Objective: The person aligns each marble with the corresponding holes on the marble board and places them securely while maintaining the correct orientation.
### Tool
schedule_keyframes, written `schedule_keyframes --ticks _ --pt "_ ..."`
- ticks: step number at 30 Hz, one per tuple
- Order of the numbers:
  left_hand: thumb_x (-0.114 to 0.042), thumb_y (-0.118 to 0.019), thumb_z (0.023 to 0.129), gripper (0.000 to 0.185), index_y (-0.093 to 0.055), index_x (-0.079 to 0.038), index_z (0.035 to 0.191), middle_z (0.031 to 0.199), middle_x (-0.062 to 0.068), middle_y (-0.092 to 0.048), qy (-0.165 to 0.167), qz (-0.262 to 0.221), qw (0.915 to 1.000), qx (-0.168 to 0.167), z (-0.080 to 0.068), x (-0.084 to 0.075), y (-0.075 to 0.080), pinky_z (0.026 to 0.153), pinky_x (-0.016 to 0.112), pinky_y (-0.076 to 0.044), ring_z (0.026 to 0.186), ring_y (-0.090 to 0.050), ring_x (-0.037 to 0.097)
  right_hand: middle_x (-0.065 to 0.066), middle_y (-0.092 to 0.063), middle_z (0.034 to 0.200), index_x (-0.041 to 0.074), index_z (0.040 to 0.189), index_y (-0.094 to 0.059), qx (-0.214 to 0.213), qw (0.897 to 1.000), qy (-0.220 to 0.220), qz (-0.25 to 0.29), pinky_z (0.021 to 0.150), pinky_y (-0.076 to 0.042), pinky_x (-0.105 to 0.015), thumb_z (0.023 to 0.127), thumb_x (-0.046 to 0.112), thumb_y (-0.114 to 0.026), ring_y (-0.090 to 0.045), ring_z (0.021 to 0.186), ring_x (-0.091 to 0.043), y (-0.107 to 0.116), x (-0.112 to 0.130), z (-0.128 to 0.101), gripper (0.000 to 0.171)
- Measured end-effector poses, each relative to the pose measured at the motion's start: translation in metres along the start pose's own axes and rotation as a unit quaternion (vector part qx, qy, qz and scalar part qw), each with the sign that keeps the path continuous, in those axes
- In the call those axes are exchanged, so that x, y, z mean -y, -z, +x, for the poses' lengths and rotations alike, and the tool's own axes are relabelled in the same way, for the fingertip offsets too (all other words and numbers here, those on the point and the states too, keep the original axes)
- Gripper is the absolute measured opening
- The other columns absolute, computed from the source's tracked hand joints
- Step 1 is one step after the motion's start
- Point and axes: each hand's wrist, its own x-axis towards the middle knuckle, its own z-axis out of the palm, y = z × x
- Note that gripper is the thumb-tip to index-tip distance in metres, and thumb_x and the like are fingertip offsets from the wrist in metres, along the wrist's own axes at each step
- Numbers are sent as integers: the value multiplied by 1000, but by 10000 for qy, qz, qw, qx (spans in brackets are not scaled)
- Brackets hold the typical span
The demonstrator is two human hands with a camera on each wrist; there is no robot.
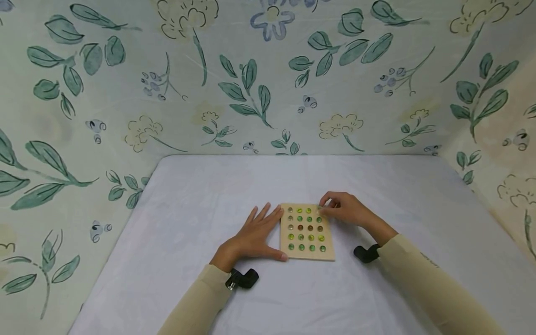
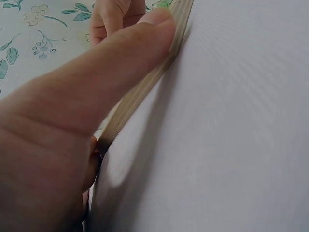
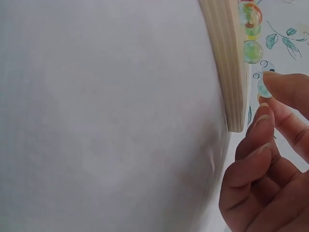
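A small wooden board (image 1: 307, 251) lies on the white table, with rows of green, amber and clear glass marbles (image 1: 310, 228) seated in its holes. My left hand (image 1: 268, 232) lies flat beside the board's left side, fingers straight, thumb (image 2: 120, 63) pressed along the board's edge (image 2: 145, 92). My right hand (image 1: 324, 206) is at the board's far right corner. There its thumb and forefinger pinch a pale clear marble (image 3: 263, 88) just off the board's corner (image 3: 231, 96). Other marbles (image 3: 252, 50) sit in the board close by.
The white cloth-covered table (image 1: 201, 209) spreads all round the board. Floral fabric walls (image 1: 268, 93) close off the back and both sides. Black wrist camera mounts (image 1: 243, 278) (image 1: 366, 253) sit near the table surface behind each hand.
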Motion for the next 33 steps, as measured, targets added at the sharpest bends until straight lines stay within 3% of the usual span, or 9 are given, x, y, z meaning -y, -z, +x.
schedule_keyframes --ticks 19,26,30,33 --pt "-84 -59 66 123 -5 -20 157 161 -9 -1 -37 33 10000 -15 6 0 -5 117 42 11 148 10 18 -5 -61 79 12 103 -66 31 9999 -126 51 57 -43 -30 88 21 -72 -50 68 -20 -3 -5 -3 18" --pt "-70 -59 80 104 -12 -17 156 161 -5 -11 -61 -930 9956 -97 3 4 2 117 43 9 148 5 19 -5 -61 81 14 104 -66 -237 9996 -95 -81 56 -45 -30 90 24 -69 -51 69 -20 0 -2 -4 18" --pt "-65 -56 86 90 -20 -20 156 160 -3 -18 298 -1477 9882 -275 3 8 11 119 41 3 148 -3 17 -6 -62 84 15 106 -66 -550 9982 -117 -211 57 -46 -30 91 26 -67 -53 71 -21 3 6 -7 18" --pt "-59 -56 90 79 -28 -21 153 158 0 -26 532 -1735 9816 -601 3 10 18 119 42 -10 147 -15 19 -7 -63 88 14 108 -66 -783 9964 -166 -293 60 -48 -31 92 26 -66 -56 75 -23 5 11 -11 20"
